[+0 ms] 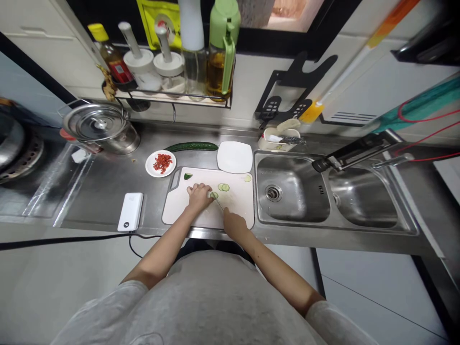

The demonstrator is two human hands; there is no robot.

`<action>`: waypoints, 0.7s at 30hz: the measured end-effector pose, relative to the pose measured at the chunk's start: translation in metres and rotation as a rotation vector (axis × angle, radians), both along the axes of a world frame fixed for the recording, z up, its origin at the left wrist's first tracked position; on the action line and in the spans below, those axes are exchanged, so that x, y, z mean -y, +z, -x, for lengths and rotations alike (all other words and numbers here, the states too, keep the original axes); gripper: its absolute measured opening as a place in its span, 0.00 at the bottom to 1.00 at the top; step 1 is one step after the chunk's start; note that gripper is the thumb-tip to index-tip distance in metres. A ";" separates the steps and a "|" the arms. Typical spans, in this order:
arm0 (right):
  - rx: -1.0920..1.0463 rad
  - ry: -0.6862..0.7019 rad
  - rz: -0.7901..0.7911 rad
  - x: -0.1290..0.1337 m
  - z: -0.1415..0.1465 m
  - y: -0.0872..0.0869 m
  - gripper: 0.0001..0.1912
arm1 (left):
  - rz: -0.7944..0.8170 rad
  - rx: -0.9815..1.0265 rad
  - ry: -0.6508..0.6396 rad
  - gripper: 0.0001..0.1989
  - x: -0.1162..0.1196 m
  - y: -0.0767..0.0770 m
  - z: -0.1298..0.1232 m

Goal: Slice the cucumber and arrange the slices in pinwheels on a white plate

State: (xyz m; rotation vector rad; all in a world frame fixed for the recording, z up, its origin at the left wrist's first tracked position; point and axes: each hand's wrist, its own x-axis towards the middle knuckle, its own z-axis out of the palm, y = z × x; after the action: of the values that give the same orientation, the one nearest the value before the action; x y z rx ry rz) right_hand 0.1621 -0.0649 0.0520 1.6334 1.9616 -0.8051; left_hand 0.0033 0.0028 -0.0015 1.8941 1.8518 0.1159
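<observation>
My left hand (200, 197) is closed around a piece of cucumber (214, 195) on the white cutting board (179, 208); most of the piece is hidden under the fingers. In my right hand (233, 224) is a knife (218, 204), its narrow blade at the cut end of that piece. Thin cucumber slices (225, 187) lie just beyond the blade. A dark green cucumber end (187, 176) rests near the board's far left corner, and a pale slice (247, 178) near the far right corner. Behind the board lies a whole cucumber (192, 146).
A plate of chopped red pieces (162, 163) and a white square plate (235, 157) stand behind the board. To the left are a white power bank (130, 212) and a lidded steel pot (100, 127). A double sink (293, 191) adjoins on the right. Bottles fill a rack (172, 94) above.
</observation>
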 end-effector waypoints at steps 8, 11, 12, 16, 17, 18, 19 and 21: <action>-0.014 0.002 -0.002 0.002 -0.004 -0.004 0.19 | 0.008 -0.034 -0.006 0.15 -0.001 0.008 -0.004; -0.014 0.006 -0.030 0.007 -0.006 -0.001 0.19 | 0.024 -0.051 -0.008 0.15 -0.002 0.010 -0.005; -0.010 0.009 -0.032 0.008 -0.006 0.001 0.19 | 0.031 -0.056 -0.009 0.15 -0.002 0.011 -0.006; 0.013 0.019 -0.009 0.012 -0.008 0.007 0.19 | 0.038 -0.065 -0.015 0.15 -0.003 0.010 -0.006; 0.014 0.019 -0.010 0.014 -0.009 0.007 0.19 | 0.036 -0.065 -0.016 0.15 -0.003 0.010 -0.007; 0.014 0.018 -0.011 0.016 -0.011 0.007 0.18 | 0.033 -0.064 -0.019 0.15 -0.003 0.009 -0.007; 0.011 0.016 -0.013 0.018 -0.012 0.006 0.18 | 0.030 -0.064 -0.020 0.16 -0.003 0.009 -0.007; 0.002 0.008 -0.021 0.022 -0.016 0.004 0.17 | 0.026 -0.069 -0.022 0.15 -0.004 0.008 -0.008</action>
State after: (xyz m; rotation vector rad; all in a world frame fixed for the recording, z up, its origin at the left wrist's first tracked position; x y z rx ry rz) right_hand 0.1783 -0.0873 0.0561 1.6366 1.9809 -0.7819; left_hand 0.0117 0.0070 0.0061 1.9227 1.8673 0.0193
